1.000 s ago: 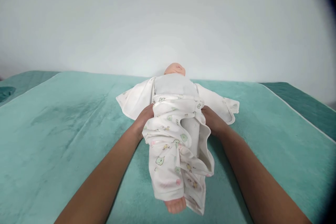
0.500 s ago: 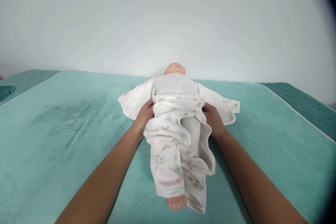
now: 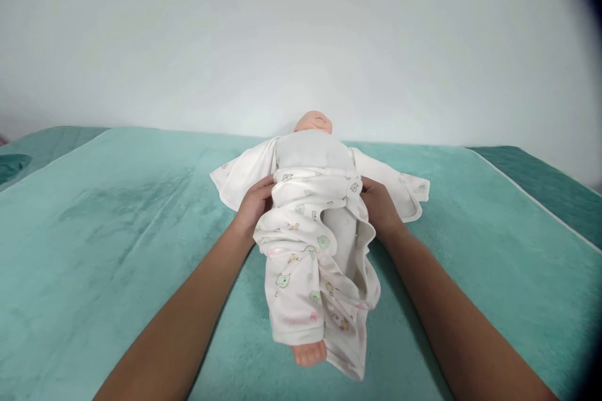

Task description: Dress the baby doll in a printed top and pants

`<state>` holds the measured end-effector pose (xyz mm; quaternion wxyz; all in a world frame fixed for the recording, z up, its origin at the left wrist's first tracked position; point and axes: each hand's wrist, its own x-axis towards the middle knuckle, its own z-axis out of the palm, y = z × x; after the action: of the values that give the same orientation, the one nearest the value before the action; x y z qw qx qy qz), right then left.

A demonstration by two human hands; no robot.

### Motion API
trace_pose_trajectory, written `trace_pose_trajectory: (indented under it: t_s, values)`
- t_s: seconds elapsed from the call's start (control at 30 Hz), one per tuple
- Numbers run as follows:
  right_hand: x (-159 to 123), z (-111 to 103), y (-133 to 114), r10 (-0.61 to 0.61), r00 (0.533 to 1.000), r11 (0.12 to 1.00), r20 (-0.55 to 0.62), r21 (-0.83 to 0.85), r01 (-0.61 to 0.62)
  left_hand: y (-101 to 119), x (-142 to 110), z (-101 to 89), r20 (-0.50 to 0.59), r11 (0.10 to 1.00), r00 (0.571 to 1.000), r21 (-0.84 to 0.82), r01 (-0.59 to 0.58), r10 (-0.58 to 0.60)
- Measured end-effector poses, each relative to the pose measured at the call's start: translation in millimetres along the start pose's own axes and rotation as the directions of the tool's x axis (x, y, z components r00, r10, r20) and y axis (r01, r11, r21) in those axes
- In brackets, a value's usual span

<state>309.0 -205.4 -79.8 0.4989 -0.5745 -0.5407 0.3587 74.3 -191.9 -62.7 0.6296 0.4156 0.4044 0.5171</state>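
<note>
A baby doll (image 3: 313, 149) lies on its back, head away from me, with a pale cloth torso. Its arms are in a white jacket (image 3: 251, 166) that lies spread open on both sides. White printed baby pants (image 3: 298, 219) are up around its waist. One foot (image 3: 309, 354) pokes out of the left pant leg; the right side gapes and shows the pale body. My left hand (image 3: 256, 203) is closed on the waistband's left side, and my right hand (image 3: 379, 203) on its right side. The fingertips of both hands are partly hidden by the cloth.
A light green plush cover (image 3: 141, 232) lies under the doll, with a darker green quilted cloth (image 3: 540, 182) beyond its edge at the right. A white wall (image 3: 301, 44) rises right behind the doll's head.
The doll's pants and foot have shifted slightly left and away from me. Both hands stay at the waistband, having moved only a little.
</note>
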Motion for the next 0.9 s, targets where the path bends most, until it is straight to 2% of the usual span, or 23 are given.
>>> trace_pose_trajectory:
  t_s: [0.07, 0.13, 0.23, 0.33, 0.43, 0.67, 0.8, 0.9]
  values:
    - [-0.9, -0.1, -0.8, 0.006, 0.999, 0.999, -0.046, -0.052, -0.008, -2.5, 1.1, -0.6, -0.066, 0.984, 0.988, 0.118, -0.131, 0.139]
    - [-2.0, -0.5, -1.3, 0.013, 0.997, 0.997, -0.075, -0.08, -0.019, -5.3, 1.7, -1.0, -0.113, 0.942, 0.957, 0.238, -0.236, 0.268]
    - [-3.5, -0.8, -0.4, 0.013, 0.998, 0.998, -0.058, -0.059, -0.016, -8.0, 1.6, -1.4, -0.13, 0.904, 0.929, 0.311, -0.293, 0.346]
    - [-4.1, -0.2, 1.7, 0.016, 0.997, 0.999, -0.072, 0.03, -0.014, -7.5, 2.0, -2.5, -0.135, 0.911, 0.937, 0.312, -0.269, 0.323]
    - [-4.2, 0.2, 2.9, 0.035, 0.995, 0.993, -0.088, 0.114, -0.025, -5.2, 4.3, -4.8, -0.137, 0.944, 0.962, 0.266, -0.196, 0.238]
    - [-3.8, 0.5, 2.6, 0.06, 0.994, 0.985, -0.091, 0.167, -0.044, -3.5, 6.7, -7.1, -0.064, 0.98, 0.991, 0.172, -0.102, 0.115]
    - [-0.2, 1.0, 6.0, 0.041, 0.994, 0.979, -0.098, 0.203, -0.021, -5.3, 6.9, -6.9, -0.07, 0.971, 0.989, 0.212, -0.111, 0.128]
    - [2.4, 0.2, 7.4, 0.027, 0.991, 0.998, -0.127, 0.061, -0.019, -8.2, 7.9, -6.7, -0.073, 0.944, 0.976, 0.278, -0.178, 0.206]
